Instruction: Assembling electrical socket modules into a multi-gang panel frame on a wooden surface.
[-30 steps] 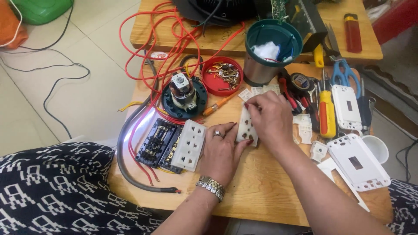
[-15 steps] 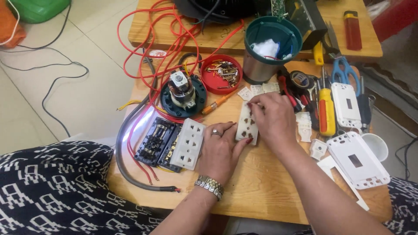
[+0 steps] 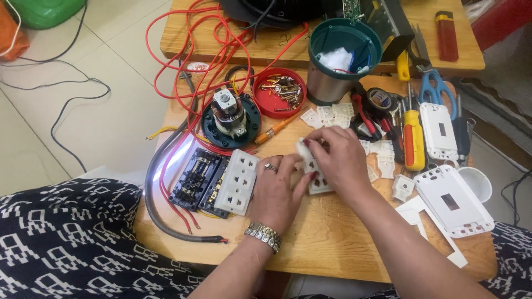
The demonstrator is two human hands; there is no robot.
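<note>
Both hands meet on a white socket module (image 3: 317, 178) lying on the low wooden table (image 3: 332, 243). My left hand (image 3: 275, 191), with a ring and a metal watch, grips its near left side. My right hand (image 3: 335, 158) covers its top and pinches its far end with the fingertips. Most of the module is hidden under the fingers. Just left of my left hand lies a white three-outlet socket strip (image 3: 236, 182) beside a black socket base (image 3: 198, 178) with red wires.
A small motor sits on a dark round base (image 3: 230, 119). A red lid (image 3: 280, 97) holds screws. A green-rimmed metal can (image 3: 341, 55), a yellow screwdriver (image 3: 413, 138), blue scissors (image 3: 438, 88), white faceplates (image 3: 451, 199) and small white clips (image 3: 332, 115) lie around. Red wires (image 3: 183, 61) loop at left.
The hands stay on the white module. My right fingers have shifted slightly on its far end; everything else on the table is still.
</note>
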